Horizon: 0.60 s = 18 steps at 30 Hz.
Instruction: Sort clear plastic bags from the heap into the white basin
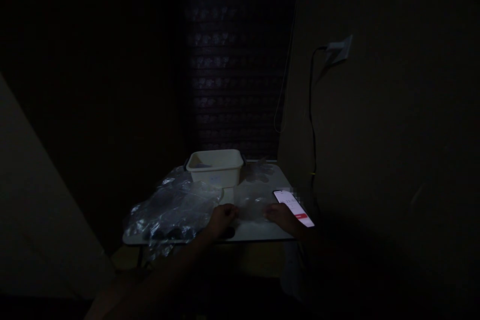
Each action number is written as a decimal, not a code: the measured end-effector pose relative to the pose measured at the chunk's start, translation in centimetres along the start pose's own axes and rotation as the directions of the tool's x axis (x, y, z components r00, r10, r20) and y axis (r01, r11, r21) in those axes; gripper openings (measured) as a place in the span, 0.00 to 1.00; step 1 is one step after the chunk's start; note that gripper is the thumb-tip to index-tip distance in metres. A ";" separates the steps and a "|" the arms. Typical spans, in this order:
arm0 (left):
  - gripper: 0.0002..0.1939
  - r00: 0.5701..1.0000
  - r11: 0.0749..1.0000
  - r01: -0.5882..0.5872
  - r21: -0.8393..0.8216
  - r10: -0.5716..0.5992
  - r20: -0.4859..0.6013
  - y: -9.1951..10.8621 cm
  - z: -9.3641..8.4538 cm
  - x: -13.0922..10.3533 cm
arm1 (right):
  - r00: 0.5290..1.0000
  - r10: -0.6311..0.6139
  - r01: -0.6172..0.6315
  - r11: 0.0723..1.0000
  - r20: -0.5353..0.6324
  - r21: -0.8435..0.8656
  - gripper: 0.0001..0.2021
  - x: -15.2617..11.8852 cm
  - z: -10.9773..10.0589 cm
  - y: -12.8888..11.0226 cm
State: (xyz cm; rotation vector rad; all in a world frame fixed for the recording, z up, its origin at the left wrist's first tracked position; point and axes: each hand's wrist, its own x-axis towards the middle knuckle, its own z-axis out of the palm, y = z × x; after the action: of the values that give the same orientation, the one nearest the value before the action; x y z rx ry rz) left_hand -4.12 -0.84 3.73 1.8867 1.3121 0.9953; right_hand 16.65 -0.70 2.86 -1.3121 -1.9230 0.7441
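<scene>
A clear plastic bag (252,204) lies fairly flat on the small white table, between my two hands. My left hand (224,217) is closed, with its fingertips pinched at the bag's left edge. Across from it, my right hand (282,215) has its fingers curled on the right edge of the same bag. The dim light blurs the fine detail of both grips. Just beside my right hand lies a phone (288,199) with a lit screen, partly covered by the hand and wrist.
A heap of crumpled clear plastic (176,207) covers the table's left side and hangs over its front edge. Behind stands a white tub (215,176) with dark handles. More thin plastic (258,171) lies at the back right. A cord (311,110) runs down from a wall outlet (345,49).
</scene>
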 end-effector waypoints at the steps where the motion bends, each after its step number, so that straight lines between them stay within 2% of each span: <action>1: 0.09 1.000 0.999 0.019 -0.039 -0.019 -0.004 -0.2 0.1 0.0 | 1.000 0.027 -0.027 1.000 0.014 -0.004 0.12 0.0 0.0 0.0; 5: 0.08 0.983 0.962 0.178 -0.207 -0.182 0.000 -0.9 0.8 -0.3 | 0.996 0.082 -0.082 0.997 0.017 -0.014 0.12 0.0 0.0 0.2; 8: 0.06 0.945 0.887 0.325 -0.329 -0.317 0.081 -1.3 1.4 -0.5 | 0.991 0.132 -0.132 0.991 0.003 0.013 0.12 0.1 -0.1 0.4; 10: 0.04 0.922 0.837 0.386 -0.387 -0.365 0.131 -1.4 1.7 -0.6 | 0.982 0.187 -0.187 0.982 0.006 0.034 0.12 0.1 -0.2 0.4; 12: 0.03 0.904 0.801 0.424 -0.423 -0.400 0.150 -1.3 1.8 -0.6 | 0.959 0.281 -0.284 0.956 0.047 0.072 0.12 -0.1 -0.3 0.4; 15: 0.03 0.881 0.759 0.468 -0.453 -0.444 0.165 -0.9 1.8 -0.5 | 0.893 0.428 -0.449 0.872 0.139 0.196 0.10 -0.5 -0.2 0.3; 18: 0.05 0.870 0.718 0.485 -0.498 -0.455 0.191 -0.5 1.8 -0.5 | 0.863 0.467 -0.503 0.771 0.191 0.391 0.09 -1.0 -0.1 0.1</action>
State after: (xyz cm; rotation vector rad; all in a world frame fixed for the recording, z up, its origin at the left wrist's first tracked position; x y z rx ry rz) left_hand -2.98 -1.24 2.26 1.0684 1.2289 0.9004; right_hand 17.04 -1.55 2.61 -1.5145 -1.3520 1.4144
